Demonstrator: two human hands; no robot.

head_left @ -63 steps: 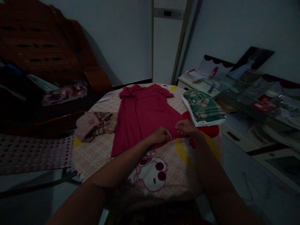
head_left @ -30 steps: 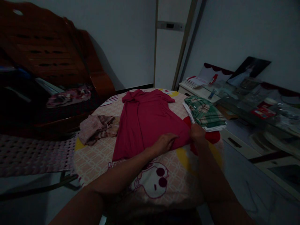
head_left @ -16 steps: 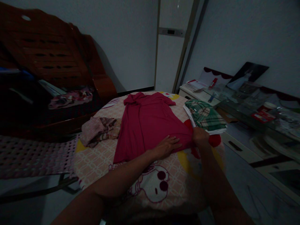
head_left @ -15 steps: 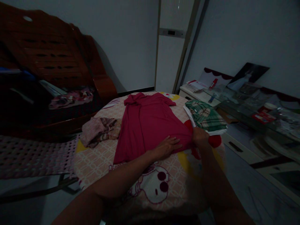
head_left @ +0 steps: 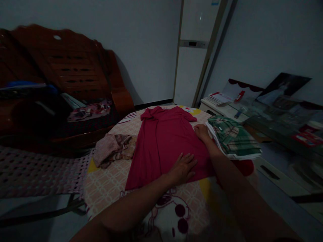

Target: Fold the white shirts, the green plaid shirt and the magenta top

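A magenta short-sleeved shirt lies spread on a round table with a patterned cloth, its sleeves at the far side and its hem toward me. My left hand rests flat on the shirt near the hem, fingers spread. At the shirt's right edge, below the right sleeve, my right hand has its fingers curled on the fabric; the fingertips are partly hidden. Just right of that hand sits a folded green plaid garment on top of white folded cloth.
Left of the shirt lies a crumpled pinkish-brown garment. A wooden bench and a woven seat stand to the left. On the right is a glass-topped cabinet with papers and boxes. A tall white air conditioner stands behind.
My right hand has left the hem's right corner and moved up along the shirt's right edge. My left hand stays flat on the shirt. The view has shifted slightly left and up.
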